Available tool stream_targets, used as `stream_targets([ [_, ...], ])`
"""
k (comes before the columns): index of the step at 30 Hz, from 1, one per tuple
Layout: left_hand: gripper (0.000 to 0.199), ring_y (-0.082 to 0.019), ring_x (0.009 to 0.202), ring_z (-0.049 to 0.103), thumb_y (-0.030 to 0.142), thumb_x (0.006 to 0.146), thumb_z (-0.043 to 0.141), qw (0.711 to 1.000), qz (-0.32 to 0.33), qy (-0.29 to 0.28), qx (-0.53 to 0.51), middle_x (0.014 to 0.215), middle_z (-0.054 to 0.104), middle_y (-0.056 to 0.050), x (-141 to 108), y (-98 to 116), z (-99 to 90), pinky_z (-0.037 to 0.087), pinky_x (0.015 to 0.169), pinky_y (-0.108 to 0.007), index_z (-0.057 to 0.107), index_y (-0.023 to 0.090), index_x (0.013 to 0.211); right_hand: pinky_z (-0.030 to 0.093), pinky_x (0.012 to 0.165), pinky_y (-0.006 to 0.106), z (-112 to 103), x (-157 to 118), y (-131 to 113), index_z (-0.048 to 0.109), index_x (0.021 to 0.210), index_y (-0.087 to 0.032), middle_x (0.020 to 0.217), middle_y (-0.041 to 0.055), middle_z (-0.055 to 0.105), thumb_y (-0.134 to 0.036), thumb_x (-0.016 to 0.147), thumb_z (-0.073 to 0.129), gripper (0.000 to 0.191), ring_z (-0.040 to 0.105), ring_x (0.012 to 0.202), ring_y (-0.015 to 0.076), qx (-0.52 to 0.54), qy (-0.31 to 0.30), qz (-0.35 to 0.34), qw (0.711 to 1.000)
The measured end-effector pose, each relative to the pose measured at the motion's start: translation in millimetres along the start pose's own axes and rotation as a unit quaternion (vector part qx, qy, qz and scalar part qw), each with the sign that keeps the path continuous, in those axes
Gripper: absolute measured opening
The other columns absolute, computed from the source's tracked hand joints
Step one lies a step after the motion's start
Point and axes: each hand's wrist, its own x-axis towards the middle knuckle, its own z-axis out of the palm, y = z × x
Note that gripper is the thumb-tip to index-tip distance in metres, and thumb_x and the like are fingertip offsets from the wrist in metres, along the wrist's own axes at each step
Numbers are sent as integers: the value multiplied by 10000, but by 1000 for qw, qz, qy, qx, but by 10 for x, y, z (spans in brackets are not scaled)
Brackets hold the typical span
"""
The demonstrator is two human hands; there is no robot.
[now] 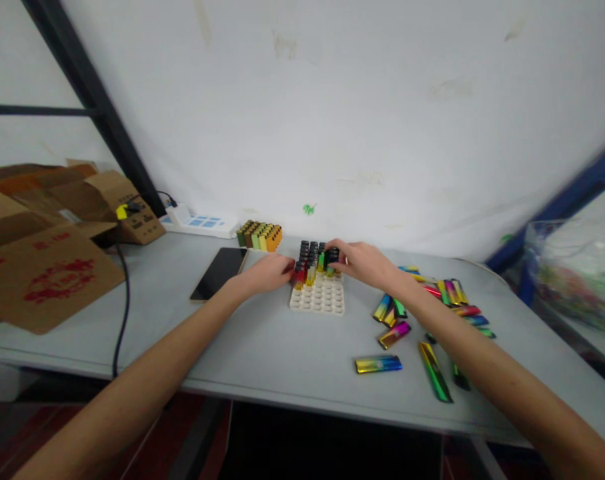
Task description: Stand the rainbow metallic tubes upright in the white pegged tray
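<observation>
A white tray with rows of holes lies on the grey table. Its back part holds several upright lighters with black tops; red, yellow and green bodies show at the front of that group. My left hand is at the tray's left edge, its fingers closed against the red lighter. From the right, my right hand reaches over the back right of the tray, thumb and fingers curled round a lighter top there; the fingers partly hide it.
Loose shiny coloured lighters lie to the right, some under my right forearm. A phone, a lighter block and a power strip are left of the tray. Cardboard boxes stand far left; a plastic bag is far right.
</observation>
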Motion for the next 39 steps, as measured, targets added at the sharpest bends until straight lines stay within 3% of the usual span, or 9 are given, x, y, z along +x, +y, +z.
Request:
stream_targets([
  [3, 189, -199, 850, 696, 163, 846, 510, 1000, 2, 1, 5, 892, 758, -73, -2, -19, 9, 486, 732, -262, 694, 175, 884, 441, 638, 281, -97, -118, 64, 556, 1278, -224, 809, 26, 725, -348, 952, 606, 352, 632, 684, 186, 41, 13, 13, 999],
  [6, 181, -196, 851, 697, 172, 849, 507, 1000, 8, 5, 9, 883, 757, -70, 1, -37, 18, 483, 734, -259, 685, 181, 879, 456, 650, 271, -241, -335, 196, 641, 1135, -210, 771, 34, 719, -408, 967, 561, 271, 641, 671, 173, 78, 27, 20, 996],
  [12, 193, -208, 802, 695, 220, 864, 481, 1000, 4, 1, 23, 831, 747, -74, 13, -58, 34, 473, 684, -275, 671, 182, 854, 494, 678, 287, -389, -895, 510, 712, 987, -196, 863, 63, 749, -505, 935, 551, 352, 671, 733, 189, 158, -16, 92, 983],
  [20, 182, -211, 837, 703, 210, 851, 477, 1000, 11, -1, 20, 850, 748, -70, 15, -68, 32, 484, 715, -271, 658, 194, 848, 477, 660, 332, -170, -1181, 611, 674, 1065, -179, 820, 75, 721, -592, 853, 645, 466, 659, 716, 237, 58, -83, 146, 984],
  [26, 183, -208, 817, 699, 207, 861, 486, 1000, -1, -10, 18, 847, 750, -70, -1, -24, -13, 489, 712, -267, 668, 184, 856, 460, 623, 309, -49, -1196, 522, 614, 1201, -198, 765, 43, 722, -396, 916, 627, 347, 666, 668, 217, 62, -87, 135, 985],
  [31, 184, -201, 819, 701, 219, 863, 490, 999, 1, -5, 33, 846, 750, -69, 8, -49, 5, 485, 706, -258, 670, 186, 868, 503, 866, 372, -139, -1153, 445, 669, 1157, -210, 1096, 112, 724, -456, 978, 512, 342, 683, 972, 261, 83, -3, 98, 992],
  [33, 182, -202, 829, 702, 221, 862, 489, 999, 2, -1, 37, 845, 750, -68, 11, -65, 20, 484, 706, -258, 667, 188, 867, 491, 903, 377, -177, -1119, 430, 700, 1125, -216, 1113, 104, 727, -456, 991, 480, 352, 679, 990, 258, 100, 30, 104, 989],
  [37, 181, -205, 830, 703, 222, 865, 488, 999, 2, -3, 34, 856, 753, -71, 10, -67, 23, 486, 707, -261, 665, 188, 856, 480, 693, 328, -190, -1072, 408, 717, 1102, -221, 902, 57, 734, -522, 931, 568, 377, 617, 691, 190, 162, 85, 168, 969],
  [39, 179, -201, 833, 704, 211, 864, 488, 1000, 1, -4, 30, 860, 755, -70, 8, -57, 14, 485, 709, -257, 665, 188, 851, 424, 578, 293, -159, -1061, 387, 705, 1067, -201, 758, 24, 679, -568, 853, 655, 427, 526, 587, 153, 232, 116, 209, 943],
])
